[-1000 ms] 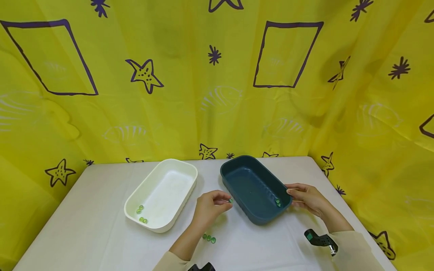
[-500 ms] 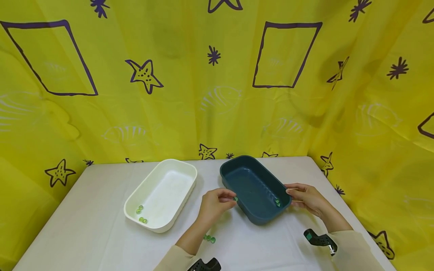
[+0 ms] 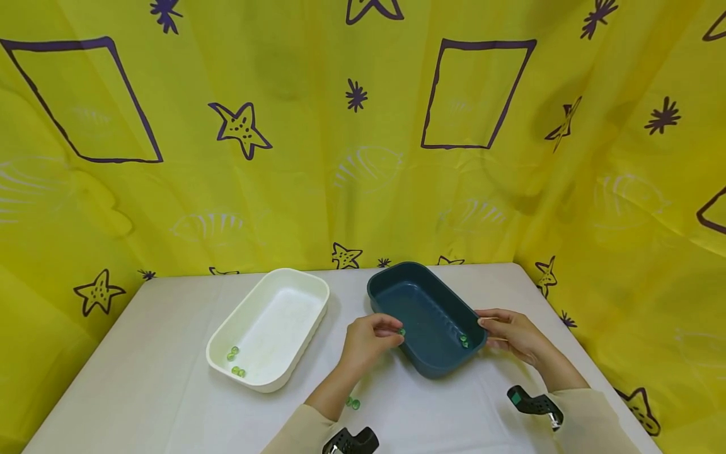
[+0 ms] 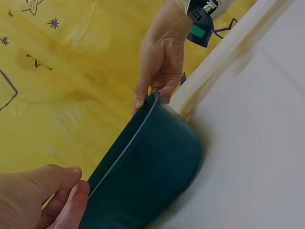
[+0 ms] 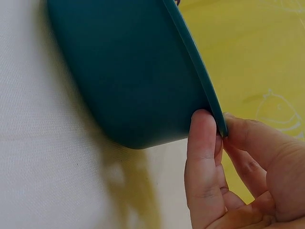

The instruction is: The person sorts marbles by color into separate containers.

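My left hand (image 3: 367,345) pinches a small green glass marble (image 3: 402,331) between thumb and fingertips, right at the left rim of a dark teal basin (image 3: 416,312). In the left wrist view the fingertips (image 4: 71,176) overlap that rim, and the marble is hidden. On the basin's other side, my right hand (image 3: 518,334) grips the rim, thumb on one face and fingers on the other, as the right wrist view shows up close. Green marbles (image 3: 464,341) lie inside the basin near its right end. Two more marbles (image 3: 355,404) show on the tablecloth beside my left forearm.
A cream-white basin (image 3: 283,325) stands to the left, with several lighter green marbles (image 3: 238,371) at its near end. White cloth (image 3: 147,378) covers the table. A yellow patterned curtain (image 3: 306,189) closes off the back and sides.
My left hand has moved slowly rightward with the marble, from beside the teal basin to its rim. One table marble is now hidden behind the forearm. My right hand keeps its grip.
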Tool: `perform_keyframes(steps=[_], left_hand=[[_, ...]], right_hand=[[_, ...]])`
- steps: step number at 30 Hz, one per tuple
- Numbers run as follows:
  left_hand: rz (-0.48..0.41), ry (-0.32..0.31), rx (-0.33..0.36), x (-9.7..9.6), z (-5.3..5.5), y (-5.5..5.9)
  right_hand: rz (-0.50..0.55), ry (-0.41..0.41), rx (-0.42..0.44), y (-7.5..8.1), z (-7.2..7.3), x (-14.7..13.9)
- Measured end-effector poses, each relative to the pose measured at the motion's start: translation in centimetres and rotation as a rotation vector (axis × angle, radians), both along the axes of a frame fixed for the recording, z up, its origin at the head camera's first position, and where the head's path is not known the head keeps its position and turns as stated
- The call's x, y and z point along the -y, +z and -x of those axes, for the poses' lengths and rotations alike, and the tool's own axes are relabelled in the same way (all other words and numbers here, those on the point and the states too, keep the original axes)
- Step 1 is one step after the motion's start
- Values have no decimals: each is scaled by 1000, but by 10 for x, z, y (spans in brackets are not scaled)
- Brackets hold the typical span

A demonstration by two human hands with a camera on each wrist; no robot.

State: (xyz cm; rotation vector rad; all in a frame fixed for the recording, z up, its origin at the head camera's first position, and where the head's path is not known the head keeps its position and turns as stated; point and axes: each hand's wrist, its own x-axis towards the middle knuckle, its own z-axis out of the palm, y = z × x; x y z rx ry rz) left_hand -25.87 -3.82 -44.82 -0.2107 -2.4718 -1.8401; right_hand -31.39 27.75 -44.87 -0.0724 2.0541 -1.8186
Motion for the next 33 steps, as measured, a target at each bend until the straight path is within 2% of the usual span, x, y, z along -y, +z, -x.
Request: perform_keyframes(steps=[7, 15, 33], left_hand=[[-7, -5, -9, -9, 4, -1], [-17, -15, 10, -16, 4, 0], [6, -7, 36, -14, 3, -6]], right_hand=[[34, 10, 4, 0, -1, 1], [11, 10, 2, 1, -1, 3], [14, -3, 8, -1, 0, 1]])
